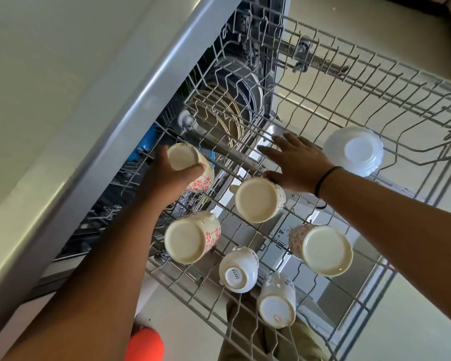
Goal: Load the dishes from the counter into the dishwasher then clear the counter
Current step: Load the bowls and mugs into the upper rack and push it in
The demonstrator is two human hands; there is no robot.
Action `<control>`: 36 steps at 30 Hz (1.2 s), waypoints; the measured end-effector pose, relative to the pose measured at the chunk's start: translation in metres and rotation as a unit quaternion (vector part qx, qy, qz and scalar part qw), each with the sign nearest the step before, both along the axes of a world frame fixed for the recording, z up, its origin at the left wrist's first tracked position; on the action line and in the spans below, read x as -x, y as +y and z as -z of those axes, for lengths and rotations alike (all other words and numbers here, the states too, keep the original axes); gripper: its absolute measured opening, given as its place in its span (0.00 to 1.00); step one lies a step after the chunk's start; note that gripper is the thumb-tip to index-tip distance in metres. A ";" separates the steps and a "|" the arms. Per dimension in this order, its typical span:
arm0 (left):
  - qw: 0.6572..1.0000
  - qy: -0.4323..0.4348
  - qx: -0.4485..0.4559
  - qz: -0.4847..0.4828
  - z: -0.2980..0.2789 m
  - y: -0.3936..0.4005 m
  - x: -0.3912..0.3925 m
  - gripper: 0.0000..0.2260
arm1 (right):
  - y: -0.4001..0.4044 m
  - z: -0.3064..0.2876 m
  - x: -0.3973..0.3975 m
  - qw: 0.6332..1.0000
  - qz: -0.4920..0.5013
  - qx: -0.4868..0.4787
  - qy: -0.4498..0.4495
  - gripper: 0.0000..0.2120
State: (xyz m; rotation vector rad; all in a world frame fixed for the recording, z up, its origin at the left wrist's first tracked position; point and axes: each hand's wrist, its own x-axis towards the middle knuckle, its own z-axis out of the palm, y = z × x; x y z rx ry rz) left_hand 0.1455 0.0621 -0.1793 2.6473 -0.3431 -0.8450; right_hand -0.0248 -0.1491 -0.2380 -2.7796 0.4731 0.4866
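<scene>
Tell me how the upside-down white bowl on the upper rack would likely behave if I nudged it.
The white bowl looks like glossy glass or ceramic, so probably rigid, slick and chippable. It sits inverted on the upper rack with bare wire around it, so a nudge would likely slide it rather than tip it. Its low, wide shape suggests it will not roll.

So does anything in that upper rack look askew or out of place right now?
Nothing looks broken or spilled. The mugs sit base-up, though the red-flowered mug by the left arm leans over. The left hand holds another mug tilted, not yet seated. The white bowl sits upside down.
</scene>
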 end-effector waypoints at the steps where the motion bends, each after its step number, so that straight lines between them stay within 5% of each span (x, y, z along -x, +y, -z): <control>1: 1.000 0.001 -0.004 0.008 0.001 -0.001 -0.001 0.35 | -0.002 0.003 -0.002 1.000 -0.011 0.011 0.007 0.32; 12: 0.995 -0.018 -0.068 0.071 -0.006 0.004 0.005 0.37 | 0.000 -0.001 -0.001 0.999 0.022 0.006 0.036 0.23; 15: 0.981 -0.107 -0.115 0.111 -0.021 0.009 0.024 0.40 | -0.003 -0.021 0.021 0.994 0.103 -0.014 -0.037 0.20; 18: 0.972 -0.167 -0.048 0.156 -0.036 0.015 0.067 0.36 | -0.004 -0.040 0.064 0.975 0.167 -0.020 -0.142 0.17; 21: 0.968 -0.123 0.024 0.217 -0.042 0.022 0.126 0.31 | -0.007 -0.047 0.113 0.960 0.207 0.015 -0.190 0.18; 30: 0.929 -0.107 0.163 0.314 -0.040 0.022 0.264 0.16 | -0.020 -0.036 0.192 0.944 0.310 0.060 -0.091 0.36; 36: 0.909 -0.114 0.206 0.344 -0.027 0.002 0.319 0.11 | -0.018 -0.030 0.191 0.919 0.357 -0.020 -0.168 0.42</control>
